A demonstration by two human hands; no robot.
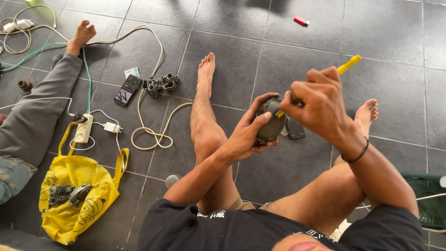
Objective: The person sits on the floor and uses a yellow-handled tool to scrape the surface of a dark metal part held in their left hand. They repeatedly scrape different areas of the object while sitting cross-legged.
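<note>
I sit on a dark tiled floor with both bare legs stretched out. My left hand (251, 130) grips a dark grey metal part (271, 126) above my knees. My right hand (316, 104) is closed around a yellow-handled tool (348, 64), whose tip rests against the top of the part. A black band circles my right wrist. A small dark object (295, 128) lies on the floor just behind the part.
A yellow bag (69, 214) with metal parts lies at left, beside a white power strip (84, 128), cables and a charger. A phone (127, 89) and a grey metal casting (160, 84) lie further out. Another person's legs (37, 111) stretch along the left edge. A red lighter (301, 20) lies far off.
</note>
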